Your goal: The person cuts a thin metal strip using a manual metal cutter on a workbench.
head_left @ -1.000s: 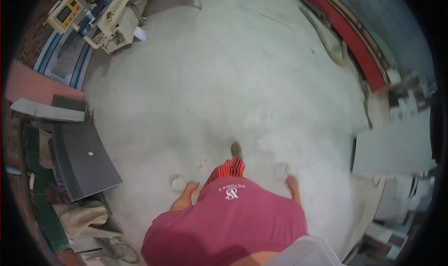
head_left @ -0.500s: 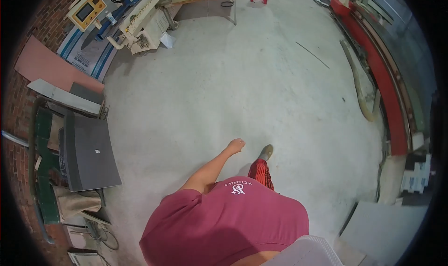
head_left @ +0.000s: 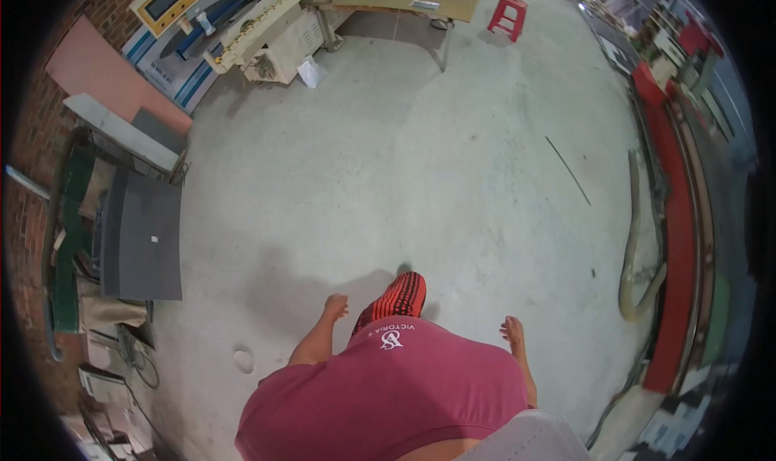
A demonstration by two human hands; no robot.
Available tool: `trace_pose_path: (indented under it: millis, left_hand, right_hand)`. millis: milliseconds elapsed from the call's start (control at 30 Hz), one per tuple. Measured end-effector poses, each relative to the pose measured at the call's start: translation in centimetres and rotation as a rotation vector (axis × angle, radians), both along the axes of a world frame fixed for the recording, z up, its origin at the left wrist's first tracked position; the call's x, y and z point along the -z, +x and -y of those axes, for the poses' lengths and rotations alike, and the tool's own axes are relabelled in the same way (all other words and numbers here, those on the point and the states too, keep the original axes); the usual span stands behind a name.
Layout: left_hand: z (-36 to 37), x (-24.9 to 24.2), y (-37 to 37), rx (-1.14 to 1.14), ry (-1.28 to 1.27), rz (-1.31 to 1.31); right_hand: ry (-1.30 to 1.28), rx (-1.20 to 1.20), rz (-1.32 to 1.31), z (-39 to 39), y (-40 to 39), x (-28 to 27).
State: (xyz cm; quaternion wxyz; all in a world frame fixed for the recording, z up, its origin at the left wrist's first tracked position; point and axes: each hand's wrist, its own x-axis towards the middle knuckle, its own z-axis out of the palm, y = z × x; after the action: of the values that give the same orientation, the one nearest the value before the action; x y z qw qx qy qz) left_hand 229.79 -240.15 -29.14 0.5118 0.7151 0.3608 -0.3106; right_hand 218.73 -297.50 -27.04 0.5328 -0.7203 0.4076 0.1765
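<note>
My left hand [head_left: 336,306] hangs low at my left side over the bare concrete floor, its fingers loosely bent and slightly apart with nothing in them. On the other side, my right hand [head_left: 512,329] is held out from my body, fingers partly curled and apart, also without anything in it. Neither hand touches an object. Between them show my maroon shirt [head_left: 388,388] and one leg in red and black patterned trousers [head_left: 402,294], stepping forward.
Ahead on the left stands a machine with a yellow control panel [head_left: 167,4], beside a brown-topped table [head_left: 404,0]. Farther on is a red stool [head_left: 508,18]. Dark panels [head_left: 149,234] lean at left. A thin rod [head_left: 568,170] and a hose [head_left: 629,243] lie at right.
I have stepped forward; the table and stool appear nearer. My left hand has swung back toward my body, and my right hand has come into view. The leading leg has changed.
</note>
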Motion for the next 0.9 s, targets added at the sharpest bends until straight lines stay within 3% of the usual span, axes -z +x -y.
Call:
trace_pose_path:
  millis: [100, 200, 267, 367, 400, 467, 533, 633, 733, 800, 867, 900]
  left_hand:
    - [1.0, 4.3, 1.9, 0.408, 0.001, 0.079]
    - [5.0, 4.7, 6.8, 0.438, 0.050, 0.009]
    - [9.5, 4.8, 16.4, 0.376, 0.075, -0.010]
    - [12.6, 9.8, 28.6, 0.931, 0.101, -0.028]
    - [15.6, 7.4, 33.6, 0.462, 0.035, -0.200]
    - [18.8, 5.2, 45.1, 0.885, 0.227, 0.151]
    - [23.4, 0.2, 54.9, 0.340, -0.056, 0.078]
    - [28.6, -3.7, 67.9, 0.288, -0.114, 0.190]
    - [32.8, -3.5, 76.6, 0.242, -0.100, 0.323]
    - [34.0, -0.5, 80.8, 0.345, -0.049, 0.393]
    - [34.5, 4.0, 84.1, 0.673, 0.084, 0.275]
    - [35.6, 1.5, 83.9, 0.399, 0.069, 0.187]
  right_hand:
    - [-0.039, -0.051, 0.005, 3.7, 10.4, -0.1]
    - [0.054, -0.056, 0.151, 6.5, 18.1, 4.0]
    - [0.082, -0.195, 0.067, 8.8, 22.9, 7.5]
    - [0.060, -0.315, -0.021, 9.2, 30.1, 4.4]
    - [0.062, -0.290, -0.027, 9.9, 32.7, 3.7]
    - [0.067, -0.202, -0.034, 11.3, 37.6, 2.7]
    - [0.072, -0.139, -0.036, 12.5, 42.9, 2.7]
    - [0.077, -0.113, -0.043, 14.7, 50.7, 4.0]
    - [0.072, -0.181, -0.049, 17.8, 58.8, 6.4]
    - [0.052, -0.282, -0.053, 20.3, 64.2, 8.1]
    - [-0.031, -0.473, 0.000, 23.7, 70.4, 10.1]
    - [-0.142, -0.673, 0.099, 25.8, 73.2, 11.5]
